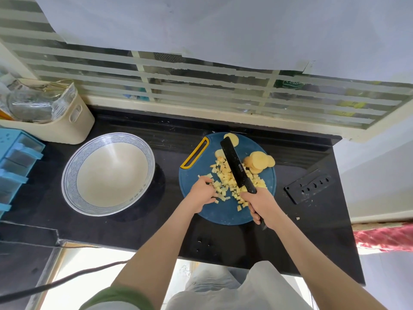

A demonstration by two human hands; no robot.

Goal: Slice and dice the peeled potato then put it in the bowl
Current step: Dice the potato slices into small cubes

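A round blue cutting board [219,211] lies on the black counter. Diced potato pieces [225,180] are heaped at its middle, and round potato slices [260,161] lie stacked at its right, with one more slice at the far edge. My right hand [260,202] grips the handle of a black knife [234,163], whose blade lies across the dice, pointing away from me. My left hand [202,193] rests on the board with curled fingers touching the left side of the dice. A large white bowl [136,151] with a blue patterned rim stands empty to the left.
A black knife sheath [309,189] lies right of the board. A cream basket [67,128] of packets and a blue drawer box [15,162] stand at the far left. A barred window runs along the counter's back. The counter's front edge is near my body.
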